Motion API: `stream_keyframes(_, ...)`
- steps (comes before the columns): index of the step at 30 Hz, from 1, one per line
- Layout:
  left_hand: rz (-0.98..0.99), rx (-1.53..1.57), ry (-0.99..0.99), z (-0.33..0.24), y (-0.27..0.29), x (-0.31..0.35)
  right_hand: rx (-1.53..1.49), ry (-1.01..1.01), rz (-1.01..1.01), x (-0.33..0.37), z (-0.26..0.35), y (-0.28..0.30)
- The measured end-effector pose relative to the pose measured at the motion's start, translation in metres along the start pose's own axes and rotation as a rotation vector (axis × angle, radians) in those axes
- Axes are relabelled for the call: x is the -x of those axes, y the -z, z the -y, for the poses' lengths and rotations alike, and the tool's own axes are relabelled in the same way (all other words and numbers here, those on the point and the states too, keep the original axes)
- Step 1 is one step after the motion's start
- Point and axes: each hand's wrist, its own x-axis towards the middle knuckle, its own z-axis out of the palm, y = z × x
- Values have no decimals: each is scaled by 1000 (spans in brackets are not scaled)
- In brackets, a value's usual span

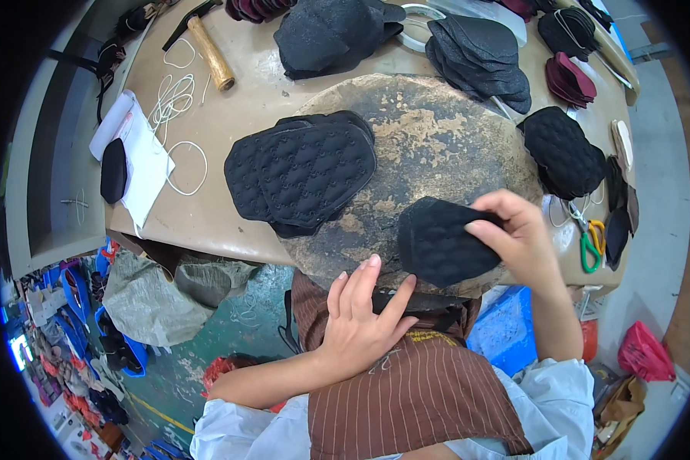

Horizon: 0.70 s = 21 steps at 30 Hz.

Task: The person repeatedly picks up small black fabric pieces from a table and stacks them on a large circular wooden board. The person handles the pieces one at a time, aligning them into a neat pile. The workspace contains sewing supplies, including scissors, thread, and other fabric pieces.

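Observation:
Between the thumb and fingers of my right hand (525, 238) is a black quilted fabric piece (445, 245), held by its right end over the near part of a worn round board (429, 146). My left hand (364, 318) is open, its fingers spread and their tips at the board's near edge, just left of that piece. It holds nothing. A stack of similar black quilted pieces (307, 169) lies on the board's left side, partly over its rim. Another black quilted bundle (563, 153) lies at the board's right edge.
Dark grey pieces (333, 34) and a second grey stack (479, 57) lie behind the board. Maroon pieces (569, 79) and green-and-yellow-handled scissors (590, 245) are at right. At left are a wooden-handled hammer (211, 54), white cord (172, 100) and white paper (147, 165).

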Motion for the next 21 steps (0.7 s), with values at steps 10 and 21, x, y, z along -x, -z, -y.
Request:
stream_keyframes(10, 10, 53, 14, 3, -2, 0, 148, 39, -77, -3, -15, -16)
stream_keyframes(21, 16, -50, 4, 4, -3, -2, 275, 71, -162, 0, -20, -19)
